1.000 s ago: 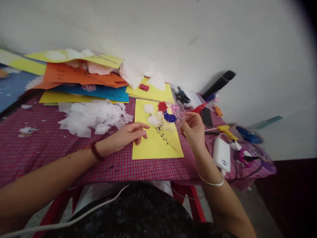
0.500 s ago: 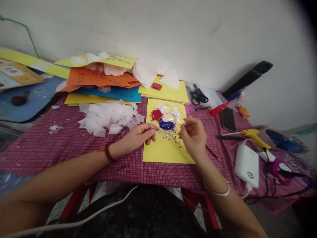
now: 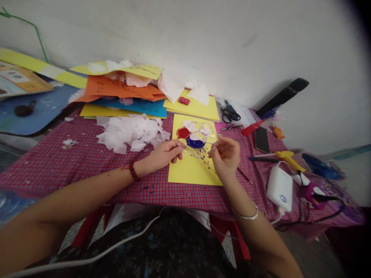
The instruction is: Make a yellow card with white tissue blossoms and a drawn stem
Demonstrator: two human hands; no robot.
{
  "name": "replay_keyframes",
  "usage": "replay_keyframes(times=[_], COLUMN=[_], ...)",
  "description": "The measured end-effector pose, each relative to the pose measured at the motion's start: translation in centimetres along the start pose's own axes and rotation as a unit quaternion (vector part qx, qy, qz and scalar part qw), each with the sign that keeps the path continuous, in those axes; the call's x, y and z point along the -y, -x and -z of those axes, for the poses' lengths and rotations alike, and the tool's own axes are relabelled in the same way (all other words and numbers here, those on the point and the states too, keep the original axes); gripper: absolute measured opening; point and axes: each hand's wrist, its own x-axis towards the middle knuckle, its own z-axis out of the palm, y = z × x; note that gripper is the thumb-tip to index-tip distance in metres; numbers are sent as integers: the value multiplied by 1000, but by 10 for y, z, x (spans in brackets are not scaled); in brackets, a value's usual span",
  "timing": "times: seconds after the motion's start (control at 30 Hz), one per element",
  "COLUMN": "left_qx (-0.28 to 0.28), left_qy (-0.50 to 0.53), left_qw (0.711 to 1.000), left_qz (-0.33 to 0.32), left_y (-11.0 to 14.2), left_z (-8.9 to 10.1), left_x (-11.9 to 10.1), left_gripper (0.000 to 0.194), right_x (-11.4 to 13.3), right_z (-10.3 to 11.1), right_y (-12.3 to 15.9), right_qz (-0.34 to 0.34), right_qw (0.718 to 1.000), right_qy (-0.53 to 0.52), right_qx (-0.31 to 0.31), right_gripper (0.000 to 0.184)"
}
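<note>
A clear plastic paint palette [image 3: 198, 136] with round wells is held between my hands above a yellow sheet of paper [image 3: 193, 172]. Red paint [image 3: 182, 133] fills one well and dark blue paint [image 3: 195, 143] another; some wells look whitish. My left hand [image 3: 165, 152] pinches the palette's left edge, thumb on top. At the opposite edge, my right hand [image 3: 226, 155] is closed on the rim. Dark branch-like marks [image 3: 206, 162] show on the sheet below, partly covered by the palette and my right hand.
Torn white tissue pieces [image 3: 130, 133] lie left of the sheet. Behind are stacked coloured cards [image 3: 121, 88] and black scissors [image 3: 230, 112]. To the right sit a thin brush [image 3: 245, 176], a phone [image 3: 261, 139], a yellow glue gun [image 3: 286, 157] and a white power bank [image 3: 279, 188].
The camera view has shifted slightly, so the things on the right appear further left. Both hands still grip the palette over the yellow sheet, with little visible movement.
</note>
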Motion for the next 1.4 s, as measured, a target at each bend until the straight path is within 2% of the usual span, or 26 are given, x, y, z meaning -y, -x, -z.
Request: replay_keyframes(times=[0.3,0.6,0.9,1.13,1.4], left_qx=[-8,-26,-10,-36,-58], left_qy=[133,144,130,104,55], left_qw=[991,989,991,992,995], left_qz=[18,36,34,55,52], left_y=[-3,-7,-7,-7,-7], left_z=[-3,-3,-3,-3,-5], left_x=[3,6,12,12,9], left_gripper=[21,20,24,23,27], right_x=[-12,-14,-11,-4,-8], right_z=[-1,-2,3,4,6], right_y=[-5,-6,-6,-4,-2], right_qz=[-121,-176,-179,-165,-191], right_qw=[988,977,980,981,976], right_qy=[-97,-107,-61,-34,-26], right_qx=[18,54,64,91,99], right_gripper=[28,27,16,12,11])
